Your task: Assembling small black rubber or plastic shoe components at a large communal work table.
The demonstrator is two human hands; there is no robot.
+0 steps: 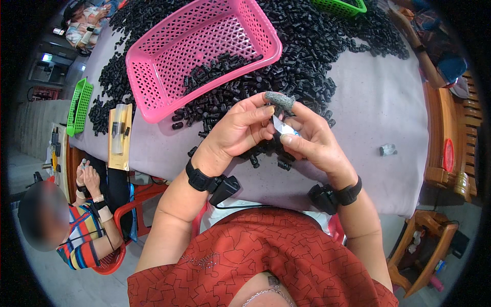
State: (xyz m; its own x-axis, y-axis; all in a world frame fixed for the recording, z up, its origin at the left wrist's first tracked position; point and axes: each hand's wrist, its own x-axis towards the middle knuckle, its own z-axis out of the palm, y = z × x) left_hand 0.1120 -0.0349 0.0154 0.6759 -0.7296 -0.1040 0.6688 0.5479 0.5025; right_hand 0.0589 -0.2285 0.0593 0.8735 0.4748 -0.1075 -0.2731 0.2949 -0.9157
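Both hands meet at table edge. Left hand (pixel 240 130) pinches something hidden behind fingers. Right hand (pixel 309 138) grips small blade (pixel 280 124); grey fingertip cover (pixel 280 101). Pink basket (pixel 202 53), far left, holds few black parts (pixel 220 66); green basket (pixel 340 6) cut off.

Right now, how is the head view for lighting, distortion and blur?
Head view: even, soft light with no harsh glare; fisheye bends the table edge and darkens the corners; left hand, right hand and pink basket are sharp; the seated person's face is blurred.
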